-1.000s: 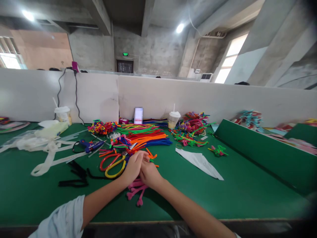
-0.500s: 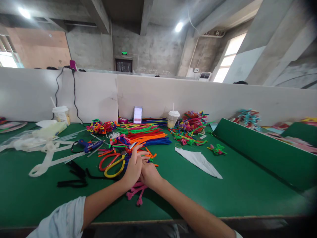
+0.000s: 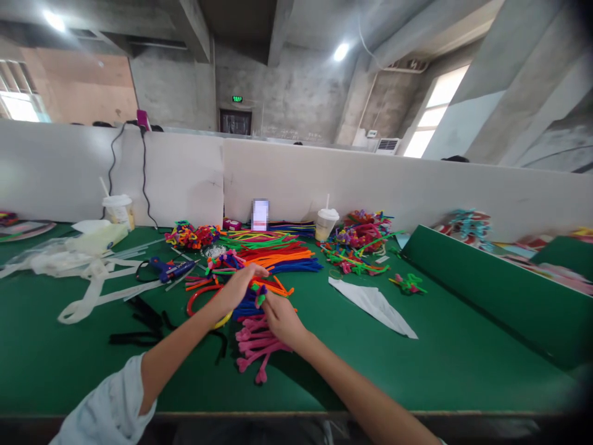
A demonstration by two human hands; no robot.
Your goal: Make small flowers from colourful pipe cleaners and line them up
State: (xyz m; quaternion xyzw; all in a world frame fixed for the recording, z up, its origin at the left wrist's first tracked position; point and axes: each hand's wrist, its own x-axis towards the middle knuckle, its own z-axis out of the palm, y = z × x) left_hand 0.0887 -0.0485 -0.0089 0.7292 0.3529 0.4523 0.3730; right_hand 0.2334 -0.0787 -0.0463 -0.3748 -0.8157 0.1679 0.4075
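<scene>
My left hand (image 3: 237,285) reaches forward over the red and yellow scissors (image 3: 200,295), fingers stretched out toward the orange pipe cleaners (image 3: 278,254). It seems to hold nothing. My right hand (image 3: 280,319) is pinched on a small green and purple pipe-cleaner piece (image 3: 259,299), just above a heap of blue pieces (image 3: 246,307). Pink pipe-cleaner shapes (image 3: 254,346) lie on the green table (image 3: 440,364) below both hands.
A blue glue gun (image 3: 167,269), black pipe cleaners (image 3: 139,321) and white plastic bags (image 3: 69,262) lie to the left. Two lidded cups (image 3: 118,210) (image 3: 325,224) stand by the white partition. White paper (image 3: 374,304) and a raised green board (image 3: 491,287) are on the right.
My hands were clasped together over the pink shapes. Now they are apart: the left has reached forward to the pile and the right holds a small piece.
</scene>
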